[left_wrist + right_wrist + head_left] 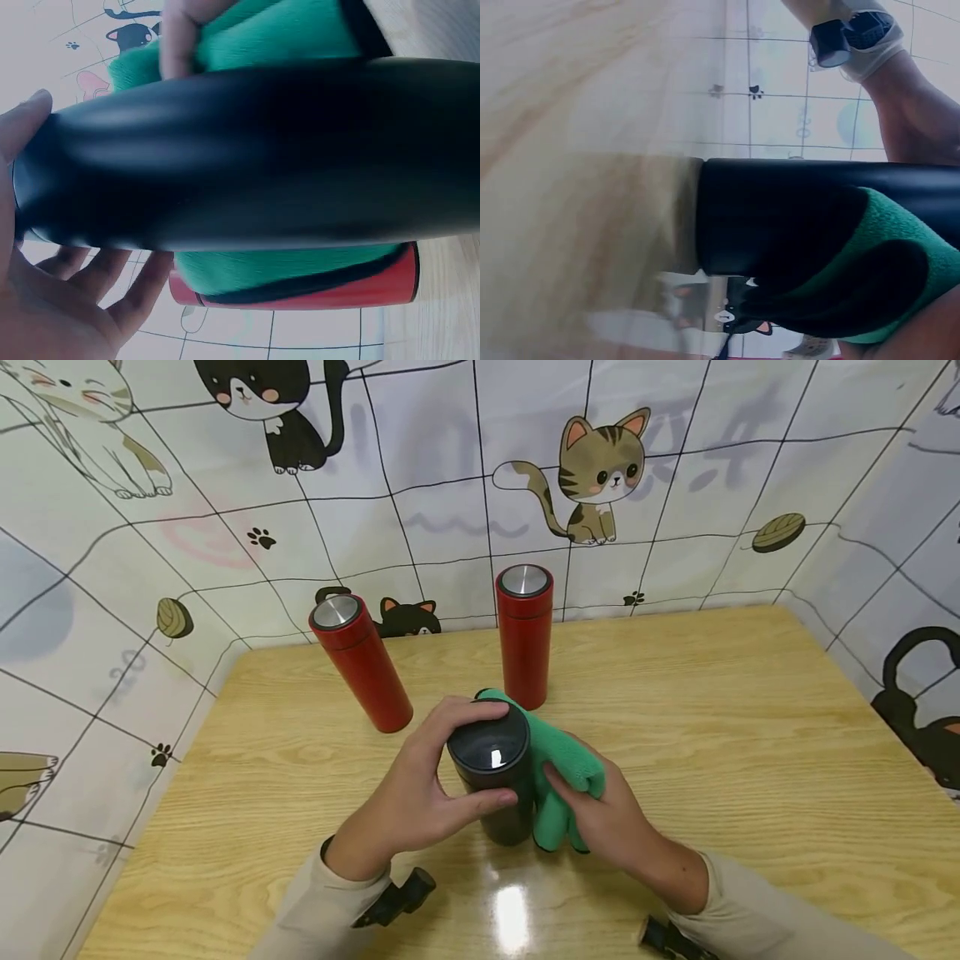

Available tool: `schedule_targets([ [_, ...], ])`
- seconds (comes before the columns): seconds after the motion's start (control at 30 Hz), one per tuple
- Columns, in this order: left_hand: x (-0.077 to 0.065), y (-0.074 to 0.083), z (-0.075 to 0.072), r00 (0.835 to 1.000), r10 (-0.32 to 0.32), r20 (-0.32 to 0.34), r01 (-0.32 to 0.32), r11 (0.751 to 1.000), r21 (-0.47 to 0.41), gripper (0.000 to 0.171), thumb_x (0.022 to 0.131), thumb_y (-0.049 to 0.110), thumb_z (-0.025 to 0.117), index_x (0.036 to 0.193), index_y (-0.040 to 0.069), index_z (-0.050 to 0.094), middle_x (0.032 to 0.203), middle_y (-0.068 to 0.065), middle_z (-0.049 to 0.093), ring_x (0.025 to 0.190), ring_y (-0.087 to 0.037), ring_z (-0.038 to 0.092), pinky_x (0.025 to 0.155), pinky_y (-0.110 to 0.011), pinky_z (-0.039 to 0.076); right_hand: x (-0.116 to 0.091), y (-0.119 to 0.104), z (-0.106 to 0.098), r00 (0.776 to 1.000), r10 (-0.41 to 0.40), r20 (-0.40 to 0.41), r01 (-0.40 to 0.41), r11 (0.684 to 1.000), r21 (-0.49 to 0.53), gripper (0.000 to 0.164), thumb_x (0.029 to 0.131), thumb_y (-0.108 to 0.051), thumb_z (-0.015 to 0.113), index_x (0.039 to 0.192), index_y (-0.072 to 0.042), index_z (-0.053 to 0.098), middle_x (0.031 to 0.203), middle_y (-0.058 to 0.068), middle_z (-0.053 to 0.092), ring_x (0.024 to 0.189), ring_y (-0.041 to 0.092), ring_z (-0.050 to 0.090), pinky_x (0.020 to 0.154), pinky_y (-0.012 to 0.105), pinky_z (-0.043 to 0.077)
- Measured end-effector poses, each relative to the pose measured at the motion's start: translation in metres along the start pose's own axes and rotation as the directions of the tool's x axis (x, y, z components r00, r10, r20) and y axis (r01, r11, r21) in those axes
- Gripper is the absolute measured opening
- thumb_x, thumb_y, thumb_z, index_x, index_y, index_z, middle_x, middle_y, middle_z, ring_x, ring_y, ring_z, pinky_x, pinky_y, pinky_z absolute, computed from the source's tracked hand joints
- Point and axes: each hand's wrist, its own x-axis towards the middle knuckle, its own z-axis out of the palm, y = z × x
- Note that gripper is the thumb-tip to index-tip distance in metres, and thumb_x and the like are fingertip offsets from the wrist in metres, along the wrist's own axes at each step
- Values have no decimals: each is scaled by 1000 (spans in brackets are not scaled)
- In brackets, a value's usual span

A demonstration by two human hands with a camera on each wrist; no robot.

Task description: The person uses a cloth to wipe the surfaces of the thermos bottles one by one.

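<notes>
A black thermos bottle stands upright on the table, its dark shiny lid facing up. My left hand grips it around the lid, thumb on the near side and fingers over the far side. On the right, my right hand holds a green cloth with dark edging against the bottle's side. In the left wrist view the cloth shows on both sides of the bottle, wrapped behind it. The right wrist view shows the bottle's base at the tabletop and the bunched cloth.
Behind the black bottle stand two red thermos bottles with silver lids, one at the left and one nearer the middle. The wooden table meets a cat-patterned sheet at the back and sides.
</notes>
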Motion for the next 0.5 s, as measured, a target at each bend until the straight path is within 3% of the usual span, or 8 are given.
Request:
schedule_targets([
  [0.07, 0, 0, -1, 1000, -1, 15, 2, 1000, -8, 77, 73, 11, 88, 140, 17, 50, 129, -3, 58, 121, -18, 54, 103, -36, 48, 2, 2, 1, 998, 61, 28, -60, 998, -37, 42, 103, -17, 54, 145, -18, 51, 136, -1, 61, 119, 6, 59, 101, 21, 48],
  [0.17, 1, -1, -1, 999, 3, 33, -2, 1000, -28, 76, 74, 8, 87, 139, 14, 48, 132, -5, 59, 124, -20, 55, 107, -38, 46, 2, 3, 2, 997, 82, 15, -81, 995, -54, 41, 103, -19, 54, 145, -18, 52, 136, -1, 61, 119, 5, 58, 101, 21, 48],
  [0.4, -3, -2, -2, 998, 15, 64, -12, 999, -52, 78, 77, 6, 84, 140, 8, 38, 135, -10, 57, 128, -23, 53, 111, -38, 43, -2, -1, 2, 992, -93, -88, 97, 994, 41, 37, 101, -1, 53, 138, -3, 56, 124, -11, 66, 109, 3, 64, 96, 17, 51],
  [0.43, -4, -3, -2, 998, 23, 67, -20, 999, -48, 75, 79, 8, 82, 140, 8, 38, 136, -11, 55, 129, -24, 53, 112, -38, 43, -2, -2, 2, 993, -92, -78, 97, 994, 59, 38, 101, -2, 52, 139, -3, 55, 125, -11, 66, 109, 4, 64, 96, 18, 51],
  [0.5, -4, -4, -3, 996, 46, 71, -43, 998, -40, 69, 85, 18, 79, 140, 8, 39, 140, -11, 52, 132, -25, 51, 113, -39, 42, -2, -1, 2, 998, -45, -49, 49, 996, 81, 38, 103, -6, 52, 141, -7, 54, 114, -9, 70, 95, 5, 69, 91, 19, 53],
])
